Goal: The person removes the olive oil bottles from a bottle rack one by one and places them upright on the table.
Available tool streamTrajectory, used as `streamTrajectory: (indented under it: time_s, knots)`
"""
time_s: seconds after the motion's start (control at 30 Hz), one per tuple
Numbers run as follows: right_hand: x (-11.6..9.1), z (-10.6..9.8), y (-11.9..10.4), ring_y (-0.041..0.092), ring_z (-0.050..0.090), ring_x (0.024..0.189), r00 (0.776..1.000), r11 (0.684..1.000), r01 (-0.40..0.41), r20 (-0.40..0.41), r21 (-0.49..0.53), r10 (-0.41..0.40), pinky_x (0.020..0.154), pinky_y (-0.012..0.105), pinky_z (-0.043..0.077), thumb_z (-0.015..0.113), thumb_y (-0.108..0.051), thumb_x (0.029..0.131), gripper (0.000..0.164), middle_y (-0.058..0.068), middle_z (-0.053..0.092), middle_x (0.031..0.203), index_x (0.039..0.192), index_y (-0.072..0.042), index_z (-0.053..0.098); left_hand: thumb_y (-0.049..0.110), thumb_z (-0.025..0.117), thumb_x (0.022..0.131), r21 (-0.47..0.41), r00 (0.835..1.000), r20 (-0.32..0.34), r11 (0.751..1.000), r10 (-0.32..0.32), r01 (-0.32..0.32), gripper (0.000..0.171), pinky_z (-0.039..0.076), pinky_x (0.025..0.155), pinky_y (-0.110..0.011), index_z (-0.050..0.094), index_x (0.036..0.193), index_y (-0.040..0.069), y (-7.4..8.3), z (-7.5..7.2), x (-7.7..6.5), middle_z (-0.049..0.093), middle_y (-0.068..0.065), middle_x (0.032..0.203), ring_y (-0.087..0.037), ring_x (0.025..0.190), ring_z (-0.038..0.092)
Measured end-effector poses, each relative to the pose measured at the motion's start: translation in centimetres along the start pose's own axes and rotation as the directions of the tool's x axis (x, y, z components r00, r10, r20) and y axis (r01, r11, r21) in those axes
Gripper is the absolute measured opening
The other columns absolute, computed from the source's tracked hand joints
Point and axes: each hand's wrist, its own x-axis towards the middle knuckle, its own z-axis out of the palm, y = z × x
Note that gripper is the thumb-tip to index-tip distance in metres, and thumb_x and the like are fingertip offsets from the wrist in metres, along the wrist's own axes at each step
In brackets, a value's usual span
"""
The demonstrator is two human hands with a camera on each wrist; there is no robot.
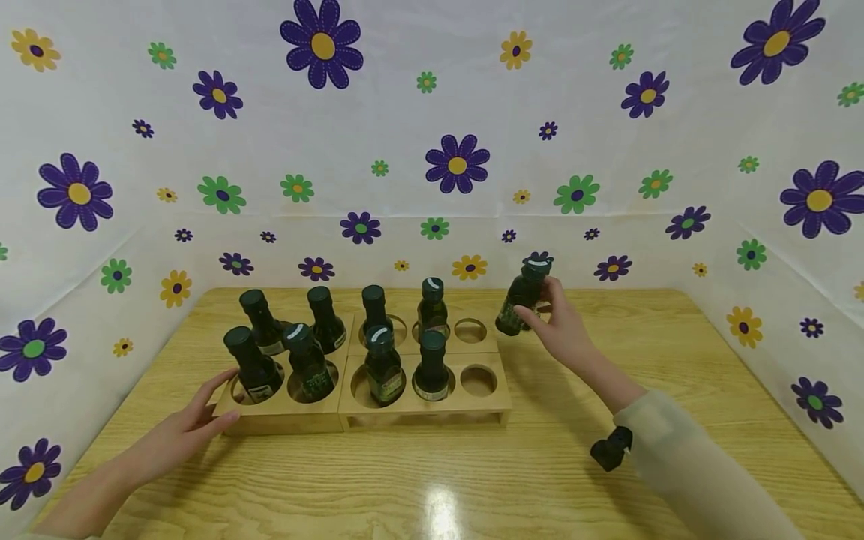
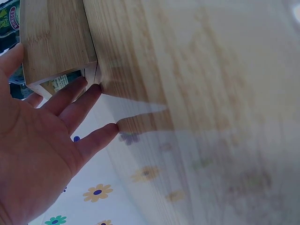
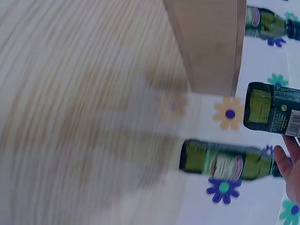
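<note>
My right hand [image 1: 556, 326] grips a dark green glass bottle [image 1: 523, 296] at the right of the rack, thumb across its near side. In the right wrist view this bottle [image 3: 274, 110] is tilted, its base off the table. A second green bottle [image 3: 225, 159] stands upright just beyond it, mostly hidden in the head view. With fingers spread, my left hand [image 1: 178, 442] touches the left end of a wooden bottle rack [image 1: 283, 424]. A second wooden rack [image 1: 425, 418] adjoins it on the right. Several capped green bottles [image 1: 383, 371] sit in the round holes of both.
The racks stand on a wood-grain table [image 1: 304, 480]. Behind and beside it hangs a white cloth [image 1: 378, 127] with purple, green and yellow flowers. Two holes in the right rack's right column hold no bottle. A small black device [image 1: 610, 448] is at my right wrist.
</note>
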Motion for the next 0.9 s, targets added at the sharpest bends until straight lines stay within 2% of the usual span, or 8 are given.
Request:
streamTrajectory:
  time_s: [0.47, 0.7, 0.9]
  knots:
    - [-1.2, -3.8, 3.4, 0.044, 0.05, 0.112, 0.997, 0.994, -0.066, -0.045, -0.084, 0.062, 0.092, 0.058, 0.043, 0.058, -0.016, 0.1, 0.053, 0.03, 0.05, 0.119, 0.136, 0.01, 0.03, 0.04, 0.046, 0.103, -0.011, 1.0, -0.002, 1.0, -0.002, 0.002, 0.073, 0.039, 0.093, -0.066, 0.001, 0.157, 0.022, -0.1, -0.1, 0.1, 0.01, -0.036, 0.153, -0.061, 0.129, 0.027]
    - [-1.0, -4.5, 4.8, 0.046, 0.048, 0.116, 0.991, 0.987, -0.133, -0.044, -0.087, 0.13, 0.093, 0.057, 0.044, 0.054, -0.021, 0.101, 0.057, 0.031, 0.048, 0.121, 0.14, 0.01, 0.025, 0.041, 0.046, 0.103, -0.01, 1.0, 0.001, 1.0, -0.007, 0.007, 0.073, 0.037, 0.095, -0.066, 0.001, 0.157, 0.022, -0.1, -0.2, 0.1, 0.009, -0.036, 0.153, -0.061, 0.129, 0.026]
    - [-0.6, -4.5, 5.9, 0.05, 0.043, 0.121, 0.988, 0.984, -0.156, -0.017, -0.088, 0.155, 0.093, 0.06, 0.043, 0.052, -0.017, 0.102, 0.057, 0.035, 0.043, 0.129, 0.143, 0.009, 0.022, 0.04, 0.047, 0.103, -0.011, 1.0, -0.006, 1.0, -0.003, 0.003, 0.073, 0.038, 0.095, -0.066, 0.001, 0.157, 0.021, -0.2, -0.1, 0.1, 0.01, -0.036, 0.153, -0.06, 0.129, 0.027]
